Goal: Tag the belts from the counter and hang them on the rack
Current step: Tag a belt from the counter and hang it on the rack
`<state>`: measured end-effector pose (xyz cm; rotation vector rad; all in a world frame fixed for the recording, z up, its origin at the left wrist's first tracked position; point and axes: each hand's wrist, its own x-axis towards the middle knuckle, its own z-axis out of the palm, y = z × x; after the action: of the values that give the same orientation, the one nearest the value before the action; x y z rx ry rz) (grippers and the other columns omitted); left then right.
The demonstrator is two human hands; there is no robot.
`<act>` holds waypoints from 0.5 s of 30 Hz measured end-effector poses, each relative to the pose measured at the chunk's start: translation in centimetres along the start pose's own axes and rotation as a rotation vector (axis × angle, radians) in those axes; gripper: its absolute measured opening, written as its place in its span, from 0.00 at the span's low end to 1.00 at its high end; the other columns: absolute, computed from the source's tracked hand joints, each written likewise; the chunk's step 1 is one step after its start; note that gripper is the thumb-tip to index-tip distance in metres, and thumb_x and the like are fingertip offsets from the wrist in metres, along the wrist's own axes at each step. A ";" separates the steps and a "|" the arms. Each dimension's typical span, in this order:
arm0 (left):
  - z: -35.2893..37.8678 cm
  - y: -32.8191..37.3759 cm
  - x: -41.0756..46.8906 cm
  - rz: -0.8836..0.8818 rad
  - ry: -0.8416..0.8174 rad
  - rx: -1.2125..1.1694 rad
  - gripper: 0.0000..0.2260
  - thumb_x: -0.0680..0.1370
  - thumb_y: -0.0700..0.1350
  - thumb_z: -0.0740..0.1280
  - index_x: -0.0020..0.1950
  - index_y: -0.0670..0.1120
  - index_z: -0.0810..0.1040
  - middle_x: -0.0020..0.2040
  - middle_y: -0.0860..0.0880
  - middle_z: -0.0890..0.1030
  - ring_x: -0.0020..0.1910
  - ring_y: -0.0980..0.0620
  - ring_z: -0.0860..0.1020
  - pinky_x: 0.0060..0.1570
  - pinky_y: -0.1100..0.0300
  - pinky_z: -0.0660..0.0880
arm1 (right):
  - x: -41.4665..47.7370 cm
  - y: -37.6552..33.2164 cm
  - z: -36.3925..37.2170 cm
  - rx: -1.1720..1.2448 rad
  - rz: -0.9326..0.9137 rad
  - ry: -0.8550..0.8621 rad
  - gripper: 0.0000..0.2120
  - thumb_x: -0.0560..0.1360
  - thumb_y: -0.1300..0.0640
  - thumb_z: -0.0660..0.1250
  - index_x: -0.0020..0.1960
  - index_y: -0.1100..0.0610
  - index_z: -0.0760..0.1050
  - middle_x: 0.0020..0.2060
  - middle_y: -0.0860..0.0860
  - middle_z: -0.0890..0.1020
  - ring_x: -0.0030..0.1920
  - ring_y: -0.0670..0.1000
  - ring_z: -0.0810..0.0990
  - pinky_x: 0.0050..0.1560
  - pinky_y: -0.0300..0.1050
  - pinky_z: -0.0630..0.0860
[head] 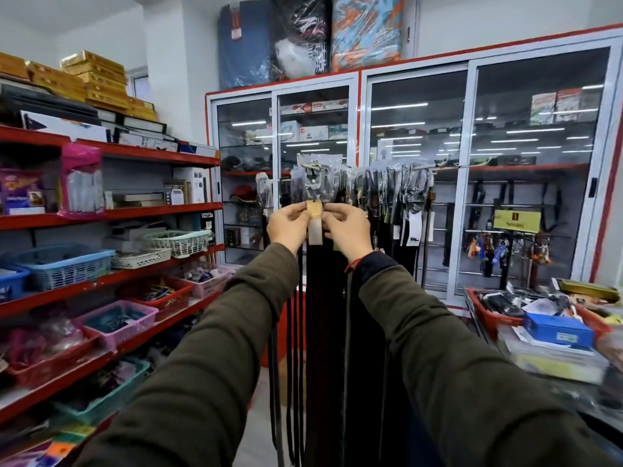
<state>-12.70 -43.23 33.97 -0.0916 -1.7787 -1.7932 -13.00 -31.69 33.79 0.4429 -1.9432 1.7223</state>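
A dark belt (322, 315) hangs straight down in front of me, its buckle end wrapped in clear plastic (314, 178) near the rack rail. A pale yellow and white tag (315, 219) sits just below the buckle. My left hand (289, 225) pinches the tag's left side and my right hand (347, 227) pinches its right side. Several other black belts (391, 190) hang along the rack rail (448, 166) to the right, some with white tags. Thin dark straps (293, 365) dangle beside the held belt.
Red shelves (111, 214) with baskets and boxes run along the left. A glass-fronted cabinet (418, 146) stands behind the rack. At the right, a counter (553, 372) carries a red basket (495, 320), a blue box (558, 328) and papers. Keychains (505, 251) hang behind it.
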 end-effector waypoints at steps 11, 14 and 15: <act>5.9 -7.9 -10.8 0.586 0.024 0.461 0.22 0.83 0.40 0.57 0.79 0.48 0.63 0.82 0.50 0.58 0.83 0.50 0.49 0.82 0.52 0.46 | -7.8 8.9 -8.7 -0.546 -0.334 0.252 0.21 0.81 0.53 0.58 0.73 0.55 0.67 0.72 0.50 0.67 0.75 0.50 0.65 0.74 0.43 0.63; 8.6 -11.1 -14.5 0.588 -0.119 0.506 0.21 0.84 0.42 0.57 0.78 0.50 0.64 0.82 0.51 0.57 0.83 0.50 0.47 0.82 0.49 0.44 | -10.7 12.3 -12.1 -0.679 -0.274 0.271 0.23 0.81 0.51 0.58 0.75 0.53 0.64 0.76 0.50 0.61 0.79 0.54 0.57 0.77 0.57 0.60; 9.5 -12.1 -15.7 0.583 -0.159 0.510 0.21 0.84 0.42 0.58 0.78 0.50 0.64 0.82 0.52 0.58 0.83 0.51 0.47 0.82 0.48 0.45 | -11.7 13.3 -13.1 -0.701 -0.236 0.270 0.23 0.81 0.51 0.58 0.75 0.52 0.64 0.77 0.50 0.59 0.80 0.55 0.55 0.77 0.59 0.59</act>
<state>-8.80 -29.68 17.06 -0.4988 -1.9999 -0.9208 -8.72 -17.84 17.25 0.1562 -2.0330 0.8229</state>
